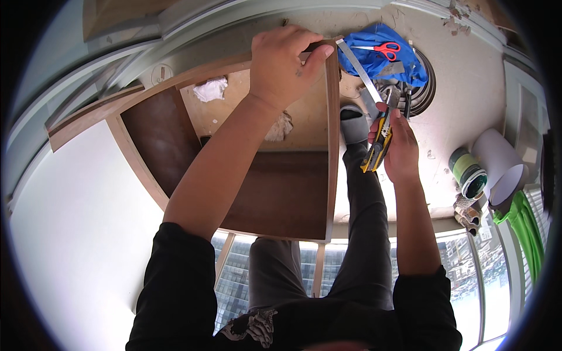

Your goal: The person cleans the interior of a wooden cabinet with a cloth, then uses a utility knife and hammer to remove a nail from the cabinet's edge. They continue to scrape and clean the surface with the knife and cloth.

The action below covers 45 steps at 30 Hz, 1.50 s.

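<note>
My left hand (285,65) is closed over the far corner of an open wooden box frame (332,146), with the thumb along its edge. In my right hand (400,146), beside the box's right side, is a yellow and black utility knife (379,143). A pale flat strip (358,69) runs from that corner toward my right fingers. A grey piece (391,96) shows by the fingertips; its kind is unclear. Inside the box lie a crumpled white piece (211,89) and a beige scrap (279,128).
Red-handled scissors (389,51) lie on a blue bag (374,36) at the far right, by dark coiled rings (430,82). A can (468,172), a white cylinder (503,164) and green cloth (524,228) stand or lie right. My slippered foot (353,124) is beside the box.
</note>
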Tool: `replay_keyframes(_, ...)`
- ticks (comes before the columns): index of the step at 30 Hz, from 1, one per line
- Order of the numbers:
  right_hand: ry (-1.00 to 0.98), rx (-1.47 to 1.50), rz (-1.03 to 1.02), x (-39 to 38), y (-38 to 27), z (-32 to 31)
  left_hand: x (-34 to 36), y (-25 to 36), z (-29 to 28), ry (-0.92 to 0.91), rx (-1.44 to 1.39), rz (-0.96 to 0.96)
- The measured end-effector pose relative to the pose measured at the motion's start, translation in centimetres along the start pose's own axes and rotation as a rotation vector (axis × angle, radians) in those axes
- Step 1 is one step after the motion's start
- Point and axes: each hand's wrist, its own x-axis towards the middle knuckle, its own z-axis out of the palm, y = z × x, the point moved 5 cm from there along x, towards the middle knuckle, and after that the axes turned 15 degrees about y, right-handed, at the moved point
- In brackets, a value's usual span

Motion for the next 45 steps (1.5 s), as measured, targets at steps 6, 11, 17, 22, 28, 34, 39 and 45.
replay_keyframes(6,-0.038,-0.205,-0.68,2.0,-2.5,8.3,-0.2,0.6,-0.5,0.087,0.027,-0.041)
replay_keyframes(11,-0.062,-0.129,-0.783,3.6,-2.7,10.7,-0.4,-0.3,0.1,0.016,-0.02,-0.105)
replay_keyframes(17,0.015,-0.213,-0.863,3.0,-2.8,10.7,-0.2,0.0,-0.2,0.006,0.039,0.007)
replay_keyframes(22,0.257,-0.384,-0.559,9.5,3.5,3.8,1.4,-0.3,-0.3,-0.199,-0.063,-0.136)
replay_keyframes(28,0.279,-1.133,-0.672,18.2,14.7,-7.9,4.8,0.4,-0.9,-0.333,0.113,0.381)
replay_keyframes(34,0.199,-1.316,-0.622,22.6,19.1,-10.4,3.7,-2.0,0.6,-0.47,0.009,0.149)
replay_keyframes(39,0.266,-1.241,-0.779,23.9,17.4,-9.8,3.0,-2.5,0.6,-0.51,0.034,-0.021)
replay_keyframes(45,1.012,-1.259,-0.326,31.3,13.5,-23.1,3.9,-2.2,0.9,-0.476,-0.098,0.082)
